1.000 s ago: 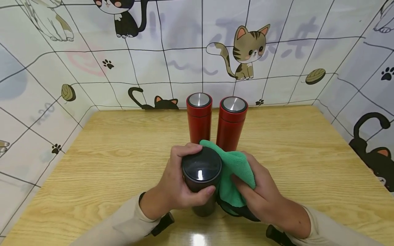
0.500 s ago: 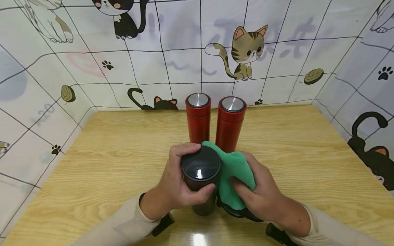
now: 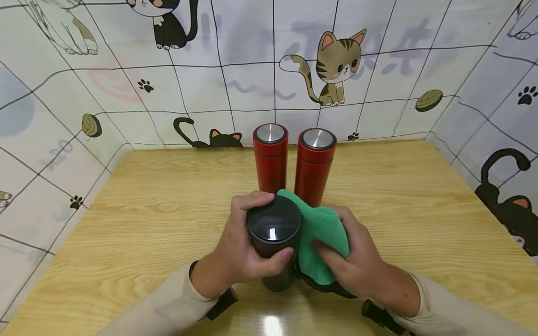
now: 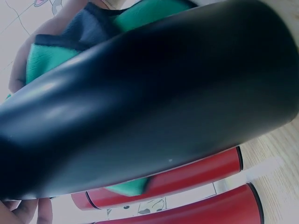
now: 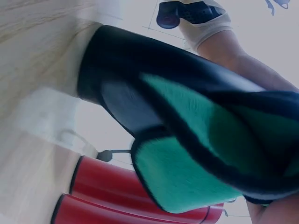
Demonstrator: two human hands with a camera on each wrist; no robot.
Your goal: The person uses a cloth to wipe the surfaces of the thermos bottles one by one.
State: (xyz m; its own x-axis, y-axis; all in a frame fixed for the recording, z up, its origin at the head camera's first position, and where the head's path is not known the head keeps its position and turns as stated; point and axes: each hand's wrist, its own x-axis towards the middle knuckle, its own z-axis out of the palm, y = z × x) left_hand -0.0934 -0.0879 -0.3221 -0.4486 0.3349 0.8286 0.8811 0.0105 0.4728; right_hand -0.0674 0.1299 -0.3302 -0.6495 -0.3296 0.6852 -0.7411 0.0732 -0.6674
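A black thermos flask [image 3: 275,221] with a glossy dark lid stands on the table in front of me. Curled round its upper part, my left hand [image 3: 244,247] grips it just below the lid. My right hand [image 3: 359,259] holds a green cloth [image 3: 322,233] with a dark border, its thumb pressing on the fabric. The cloth lies against the right side of the flask. In the right wrist view, the loose folds of the cloth [image 5: 187,172] hang along the black flask [image 5: 135,60]. Parts of both hands' fingers are hidden behind flask and cloth.
Two red thermos flasks, the left one [image 3: 270,163] and the right one [image 3: 315,172], stand upright side by side just behind the black one. The wooden table [image 3: 159,196] is bordered by a cloth wall [image 3: 252,88] printed with cats.
Very little differs. The head view has shifted slightly, and the cloth has slid a little along the flask's side. Both hands keep their grips.
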